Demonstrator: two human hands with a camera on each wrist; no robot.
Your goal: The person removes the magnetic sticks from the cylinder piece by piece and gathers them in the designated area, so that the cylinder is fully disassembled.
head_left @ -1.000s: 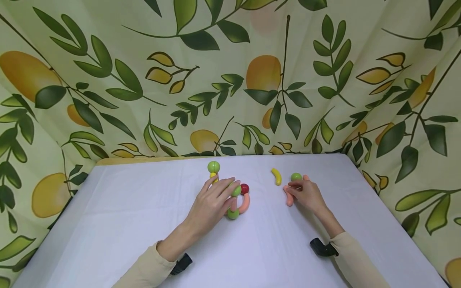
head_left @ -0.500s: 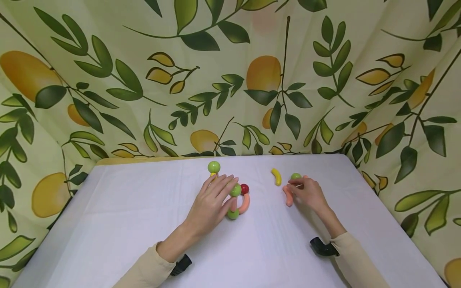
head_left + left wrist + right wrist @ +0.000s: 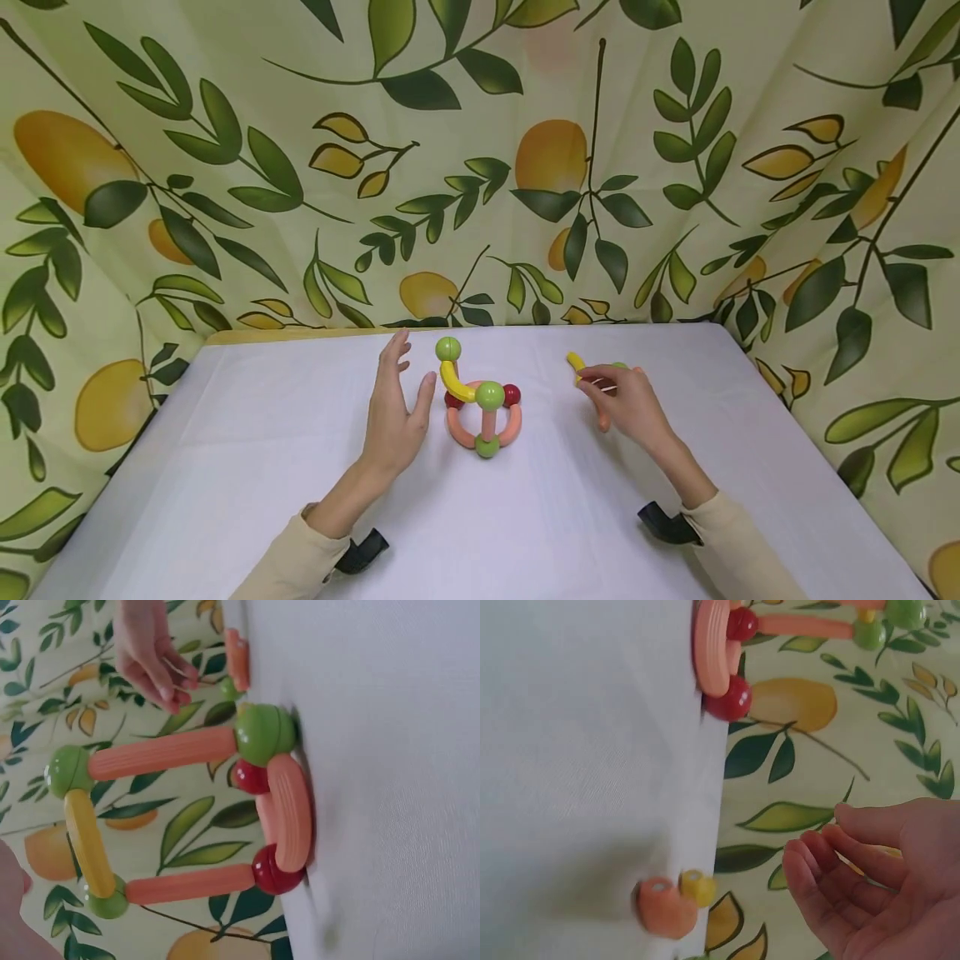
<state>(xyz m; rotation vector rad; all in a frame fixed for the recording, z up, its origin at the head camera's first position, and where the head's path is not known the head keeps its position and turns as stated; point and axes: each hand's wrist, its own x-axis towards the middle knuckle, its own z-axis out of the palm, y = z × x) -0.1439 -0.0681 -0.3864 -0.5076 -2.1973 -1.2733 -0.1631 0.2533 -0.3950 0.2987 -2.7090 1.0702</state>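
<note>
A toy frame of balls and rods stands on the table, its base a ring of curved salmon rods point(image 3: 513, 425) joined by red balls point(image 3: 277, 868) and a green ball point(image 3: 487, 447). Two upright salmon rods point(image 3: 165, 752) carry green balls point(image 3: 490, 395), bridged by a curved yellow rod point(image 3: 453, 383). My left hand point(image 3: 393, 425) is just left of the frame, apart from it, fingers extended. My right hand point(image 3: 633, 408) hovers over loose pieces with relaxed fingers; the right wrist view shows nothing between them. Beneath lie a loose yellow rod point(image 3: 574, 360) and a salmon rod point(image 3: 667, 911).
A loose green ball point(image 3: 620, 365) and another salmon piece point(image 3: 638, 370) lie partly hidden behind my right hand. A white cloth covers the table point(image 3: 247, 467). The patterned curtain point(image 3: 465, 208) rises behind its far edge.
My left hand has drawn back leftward off the frame, uncovering the yellow rod. My right hand has shifted left from the green ball and salmon rods toward the loose yellow rod.
</note>
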